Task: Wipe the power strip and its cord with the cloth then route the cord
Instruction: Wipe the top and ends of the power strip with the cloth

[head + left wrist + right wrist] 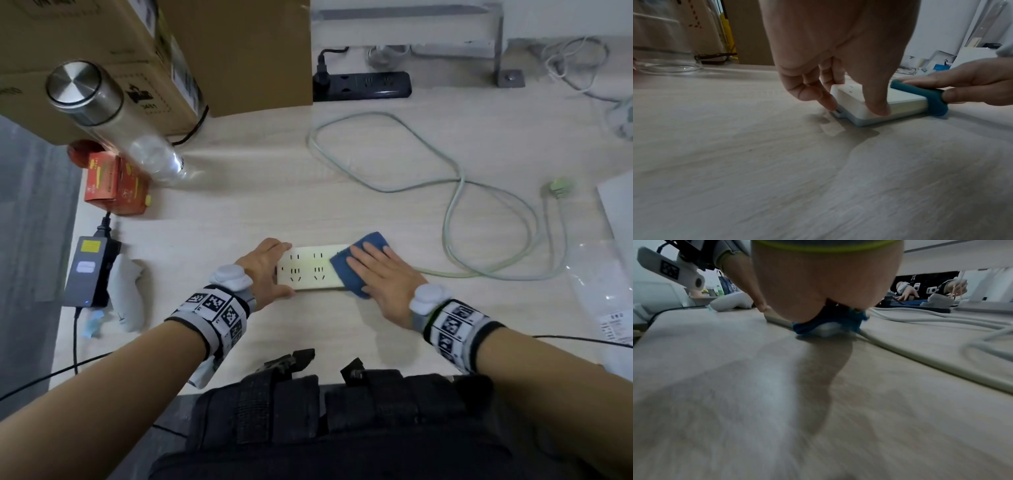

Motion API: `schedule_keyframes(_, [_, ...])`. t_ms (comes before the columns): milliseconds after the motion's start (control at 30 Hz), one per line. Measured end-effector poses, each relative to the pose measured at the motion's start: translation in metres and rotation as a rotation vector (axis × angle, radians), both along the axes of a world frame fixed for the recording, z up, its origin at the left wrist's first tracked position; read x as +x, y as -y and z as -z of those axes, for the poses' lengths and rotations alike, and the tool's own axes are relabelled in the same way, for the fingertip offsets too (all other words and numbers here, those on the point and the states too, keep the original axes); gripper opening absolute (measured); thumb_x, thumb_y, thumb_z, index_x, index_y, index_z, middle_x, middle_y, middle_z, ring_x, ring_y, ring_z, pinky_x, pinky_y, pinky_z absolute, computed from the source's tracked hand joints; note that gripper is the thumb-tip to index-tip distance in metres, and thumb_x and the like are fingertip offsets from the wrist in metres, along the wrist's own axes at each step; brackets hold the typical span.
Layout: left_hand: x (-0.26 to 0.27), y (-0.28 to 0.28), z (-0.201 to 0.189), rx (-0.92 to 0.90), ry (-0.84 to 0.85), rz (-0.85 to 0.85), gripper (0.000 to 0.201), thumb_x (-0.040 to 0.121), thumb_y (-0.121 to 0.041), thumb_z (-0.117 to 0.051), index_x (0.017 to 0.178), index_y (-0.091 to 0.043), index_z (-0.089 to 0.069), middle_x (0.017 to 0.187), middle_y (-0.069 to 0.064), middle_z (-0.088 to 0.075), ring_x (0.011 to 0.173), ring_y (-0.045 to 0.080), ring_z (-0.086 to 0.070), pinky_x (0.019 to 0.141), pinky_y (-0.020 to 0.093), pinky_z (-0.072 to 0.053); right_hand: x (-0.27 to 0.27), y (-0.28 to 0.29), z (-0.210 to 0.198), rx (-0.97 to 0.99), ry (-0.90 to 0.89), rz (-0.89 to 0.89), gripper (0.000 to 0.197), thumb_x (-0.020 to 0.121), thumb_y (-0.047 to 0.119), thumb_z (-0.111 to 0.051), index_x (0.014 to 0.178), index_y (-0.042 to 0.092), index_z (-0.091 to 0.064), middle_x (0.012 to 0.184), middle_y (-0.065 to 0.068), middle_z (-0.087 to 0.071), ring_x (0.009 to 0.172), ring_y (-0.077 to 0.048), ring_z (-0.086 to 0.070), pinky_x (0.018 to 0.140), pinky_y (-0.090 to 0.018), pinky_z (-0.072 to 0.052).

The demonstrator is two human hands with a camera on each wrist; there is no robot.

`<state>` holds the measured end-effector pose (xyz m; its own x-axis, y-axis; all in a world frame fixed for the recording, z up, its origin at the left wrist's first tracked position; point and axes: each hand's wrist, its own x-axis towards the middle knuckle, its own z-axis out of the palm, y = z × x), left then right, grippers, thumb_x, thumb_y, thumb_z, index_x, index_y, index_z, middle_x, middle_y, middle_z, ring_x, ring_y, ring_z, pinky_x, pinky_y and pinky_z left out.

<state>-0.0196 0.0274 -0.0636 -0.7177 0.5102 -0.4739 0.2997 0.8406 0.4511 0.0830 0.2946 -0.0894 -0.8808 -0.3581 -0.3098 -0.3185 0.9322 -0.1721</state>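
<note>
Right hand (824,288) presses blue cloth (830,321) beside pale cord (920,360)

I see the white power strip (313,267) lying flat on the tabletop (308,192), sockets up. The blue cloth (356,270) drapes over its right end, where its pale cord (455,192) loops away.

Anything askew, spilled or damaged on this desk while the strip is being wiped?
Nothing spilled or damaged. The white power strip lies flat; its cord sprawls in loose loops, plug unplugged, not yet routed. The bottle only looks tilted, probably from the lens.
</note>
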Motion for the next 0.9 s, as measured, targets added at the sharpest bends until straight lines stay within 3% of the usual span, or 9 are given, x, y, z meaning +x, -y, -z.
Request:
schedule_keyframes(100, [0.000,0.002,0.000,0.009,0.011,-0.011,0.088,0.071,-0.046,-0.077,0.142,-0.024,-0.032,0.138,-0.010,-0.037,0.106,0.016,-0.054,0.089,0.028,-0.046,0.008,-0.012,0.002,-0.026,-0.040,-0.006,0.058,0.090,0.017,-0.051,0.143,0.012,-0.028,0.150,-0.009,-0.038,0.140,-0.025,-0.019,0.117,-0.033,-0.002])
schedule_keyframes(200, [-0.001,0.001,0.000,0.011,0.002,0.001,0.088,0.070,-0.046,-0.077,0.142,-0.024,-0.032,0.138,-0.010,-0.038,0.110,0.016,-0.053,0.090,0.030,-0.047,0.001,0.007,0.001,-0.048,-0.043,-0.045,0.064,0.085,0.015,-0.065,0.141,0.009,-0.035,0.147,-0.010,-0.041,0.139,-0.031,-0.029,0.118,-0.041,-0.018])
schedule_keyframes(267, [-0.001,0.001,0.000,0.001,0.002,0.002,0.088,0.071,-0.046,-0.077,0.143,-0.024,-0.031,0.138,-0.010,-0.037,0.110,0.016,-0.053,0.090,0.029,-0.046,-0.009,0.026,-0.003,-0.058,0.007,-0.103,0.059,0.091,0.017,-0.058,0.145,0.009,-0.034,0.152,-0.009,-0.034,0.142,-0.033,-0.026,0.114,-0.045,-0.011])
schedule_keyframes(367, [-0.001,0.002,0.002,0.012,-0.001,-0.001,0.088,0.070,-0.044,-0.078,0.143,-0.022,-0.033,0.139,-0.009,-0.037,0.113,0.016,-0.053,0.093,0.027,-0.043,-0.028,0.060,-0.006,-0.091,0.061,-0.185,0.057,0.098,0.017,-0.043,0.150,0.012,-0.021,0.159,-0.005,-0.013,0.147,-0.030,-0.004,0.114,-0.036,0.007])
schedule_keyframes(500, [0.000,0.003,0.011,0.118,-0.002,-0.009,0.082,0.067,-0.044,-0.080,0.136,-0.021,-0.043,0.130,-0.005,-0.045,0.108,0.015,-0.056,0.088,0.021,-0.042,-0.043,0.091,-0.010,-0.091,0.094,-0.218,0.061,0.094,0.020,-0.042,0.150,0.013,-0.020,0.160,-0.005,-0.011,0.147,-0.026,-0.001,0.117,-0.038,0.002])
schedule_keyframes(567, [0.001,0.003,0.012,0.118,-0.013,-0.003,0.083,0.068,-0.045,-0.079,0.137,-0.021,-0.042,0.131,-0.005,-0.044,0.109,0.017,-0.056,0.090,0.026,-0.044,-0.045,0.086,-0.012,-0.082,0.103,-0.200,0.060,0.098,0.028,-0.041,0.151,0.016,-0.017,0.160,-0.001,-0.007,0.147,-0.023,0.002,0.118,-0.039,0.001])
schedule_keyframes(733, [-0.001,0.004,0.006,0.002,0.002,-0.001,0.087,0.071,-0.044,-0.077,0.143,-0.024,-0.031,0.140,-0.009,-0.036,0.111,0.017,-0.052,0.090,0.029,-0.045,-0.028,0.021,-0.017,-0.031,0.120,-0.047,0.060,0.099,0.041,-0.032,0.152,0.021,-0.010,0.160,0.005,-0.002,0.147,-0.017,0.006,0.117,-0.029,0.012])
schedule_keyframes(800, [-0.002,0.003,0.004,-0.005,0.014,0.004,0.087,0.072,-0.046,-0.076,0.143,-0.025,-0.030,0.140,-0.011,-0.035,0.111,0.017,-0.053,0.090,0.031,-0.046,-0.014,-0.011,-0.015,-0.008,0.092,-0.054,0.060,0.096,0.043,-0.027,0.150,0.019,-0.020,0.159,0.002,-0.016,0.147,-0.021,-0.006,0.118,-0.031,0.003])
schedule_keyframes(900, [-0.001,0.005,0.004,-0.009,0.024,0.005,0.085,0.073,-0.048,-0.074,0.143,-0.027,-0.029,0.141,-0.012,-0.033,0.109,0.018,-0.054,0.090,0.034,-0.048,-0.001,-0.026,-0.008,0.015,0.072,-0.079,0.060,0.093,0.041,-0.036,0.146,0.012,-0.032,0.153,-0.003,-0.032,0.144,-0.028,-0.018,0.116,-0.042,-0.023])
